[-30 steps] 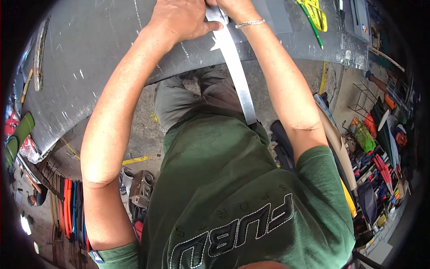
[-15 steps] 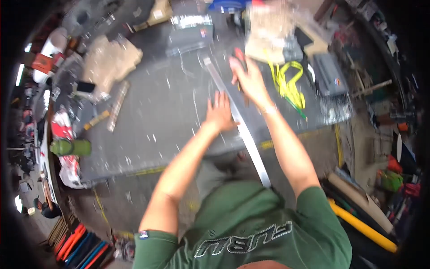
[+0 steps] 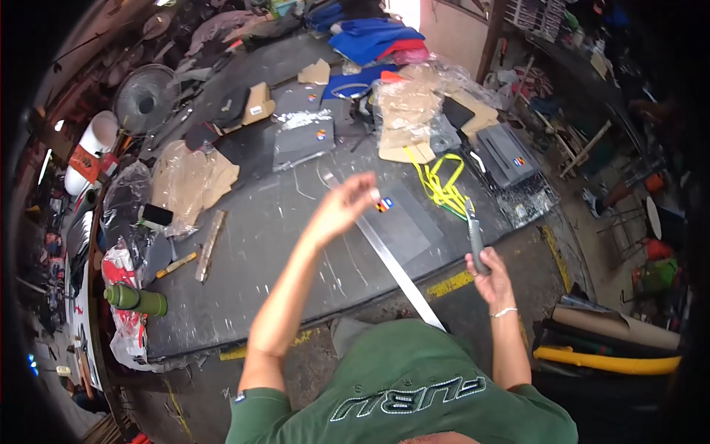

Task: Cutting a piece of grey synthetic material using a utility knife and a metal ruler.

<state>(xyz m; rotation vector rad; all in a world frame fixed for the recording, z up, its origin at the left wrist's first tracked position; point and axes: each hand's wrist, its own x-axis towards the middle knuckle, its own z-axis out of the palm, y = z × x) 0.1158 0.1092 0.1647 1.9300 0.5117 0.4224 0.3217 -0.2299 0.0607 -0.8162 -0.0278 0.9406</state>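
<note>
A long metal straightedge [image 3: 399, 277] lies across the dark worktable, its near end reaching my shirt. Beneath or beside it is a dark grey sheet [image 3: 407, 233] with a small coloured label near its far edge. My left hand [image 3: 346, 209] is raised over the straightedge's far part, fingers loosely bent with a gap at the tips; I see nothing in it. At the table's front right, my right hand [image 3: 489, 275] is closed round the grey handle of a utility knife [image 3: 475, 235], its metal end pointing away from me. A tangled yellow strap [image 3: 444, 189] lies just beyond the knife.
Plastic-wrapped tan pieces [image 3: 410, 111] and a grey folded packet [image 3: 506, 157] lie at the far right. To the left are a green bottle [image 3: 135, 299], a black phone [image 3: 155, 215] and a narrow strip [image 3: 211, 246]. A fan [image 3: 146, 100] stands far left.
My left hand has lifted off the straightedge, where it lay flat. My right hand has come back toward me and right, now plainly holding the knife. The view has tilted farther up.
</note>
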